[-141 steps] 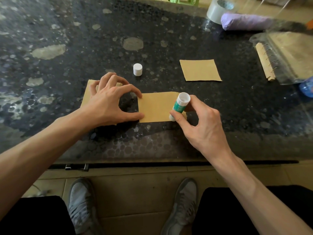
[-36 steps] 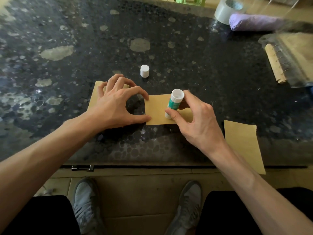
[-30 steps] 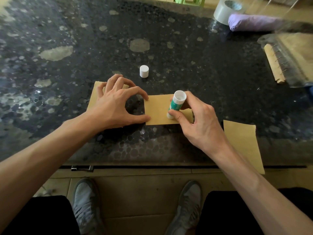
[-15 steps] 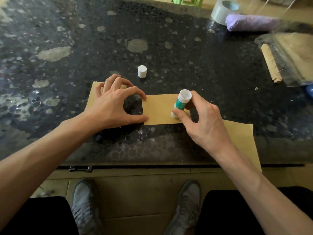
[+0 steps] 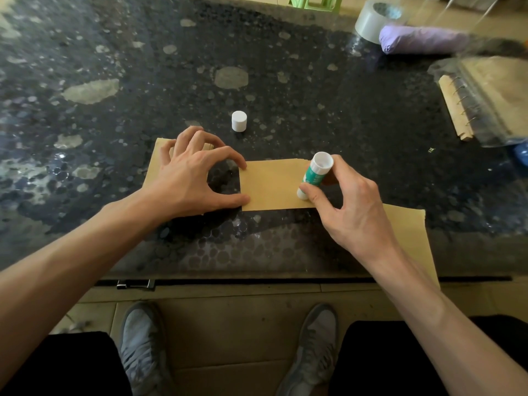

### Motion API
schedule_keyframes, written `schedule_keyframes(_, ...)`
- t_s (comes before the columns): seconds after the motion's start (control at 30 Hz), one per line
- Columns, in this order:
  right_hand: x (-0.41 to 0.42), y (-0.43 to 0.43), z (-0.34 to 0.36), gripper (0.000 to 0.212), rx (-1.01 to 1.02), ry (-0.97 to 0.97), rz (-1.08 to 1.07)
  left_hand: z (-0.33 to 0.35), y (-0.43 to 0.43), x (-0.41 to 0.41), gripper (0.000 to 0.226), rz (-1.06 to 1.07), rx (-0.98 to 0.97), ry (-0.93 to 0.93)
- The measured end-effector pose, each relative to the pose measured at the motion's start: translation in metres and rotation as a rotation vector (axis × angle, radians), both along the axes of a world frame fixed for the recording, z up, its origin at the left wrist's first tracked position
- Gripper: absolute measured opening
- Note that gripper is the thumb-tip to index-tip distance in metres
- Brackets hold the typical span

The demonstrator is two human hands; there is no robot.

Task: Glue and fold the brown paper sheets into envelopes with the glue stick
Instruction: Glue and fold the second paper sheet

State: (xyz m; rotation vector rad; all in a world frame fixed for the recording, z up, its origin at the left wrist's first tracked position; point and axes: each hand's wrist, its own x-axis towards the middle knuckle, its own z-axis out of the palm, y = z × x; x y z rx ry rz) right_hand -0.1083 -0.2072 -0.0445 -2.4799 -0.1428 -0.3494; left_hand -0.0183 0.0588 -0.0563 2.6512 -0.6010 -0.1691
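Observation:
A folded brown paper sheet [image 5: 271, 184] lies near the front of the dark speckled table [image 5: 285, 81]. My left hand [image 5: 188, 175] presses its left edge with spread fingertips and thumb, and more brown paper [image 5: 151, 164] shows under that hand. My right hand [image 5: 348, 207] grips the green-and-white glue stick [image 5: 315, 172], tilted, its lower end on the sheet's right part. The stick's white cap [image 5: 239, 120] stands behind the sheet. Another brown sheet [image 5: 411, 238] lies under my right wrist and overhangs the table's front edge.
A tape roll [image 5: 371, 20] and a purple bundle [image 5: 423, 40] sit at the back right. A spiral-bound brown pad in clear plastic [image 5: 491, 98] lies at the right edge. My shoes and a cardboard sheet [image 5: 237, 332] are on the floor below.
The spare brown sheet that lay at the back right now lies under my right wrist at the front. The glue stick has shifted slightly right along the folded sheet. My left hand stays put.

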Motion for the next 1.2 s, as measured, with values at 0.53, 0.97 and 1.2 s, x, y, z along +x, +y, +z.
schedule_keyframes(0.53,-0.001,-0.008,0.000,0.025,-0.002,0.001,-0.018,0.004,-0.002,-0.001,0.063,0.005,0.005,0.010)
schedule_keyframes(0.97,-0.001,-0.013,-0.001,0.029,-0.038,-0.004,-0.038,0.004,-0.002,-0.002,0.064,0.012,-0.003,-0.013)
schedule_keyframes(1.2,0.000,-0.015,0.000,0.027,-0.030,0.000,-0.053,0.004,-0.002,-0.001,0.067,0.011,0.006,-0.009)
